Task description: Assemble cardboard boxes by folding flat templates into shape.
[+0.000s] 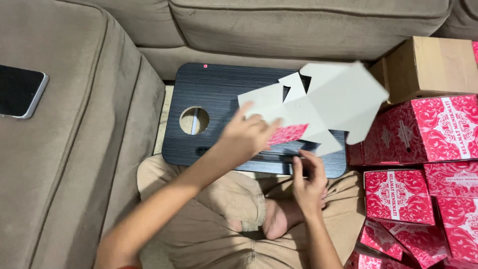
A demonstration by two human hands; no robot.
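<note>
A: What surface am I looking at?

B: I'm seeing a small dark table (224, 89) with a fine striped grain and a round hole (194, 120) near its left end. It's sitting over the person's crossed legs, in front of a tan sofa (74, 164).

A: And the hands?

B: The left hand (247, 135) is gripping a flat, unfolded carton blank (323, 102), grey-white on the upper side and pink-patterned underneath, and it's hovering tilted over the table's right half. The right hand (308, 182) is loosely curled at the table's near edge, fingertips touching the rim, holding nothing that I can see.

A: What's around them?

B: A heap of folded pink boxes (423, 164) is lying on the right, with a brown cardboard box (433, 65) behind it. A dark phone (20, 92) is resting on the sofa's arm, well apart on the left.
</note>
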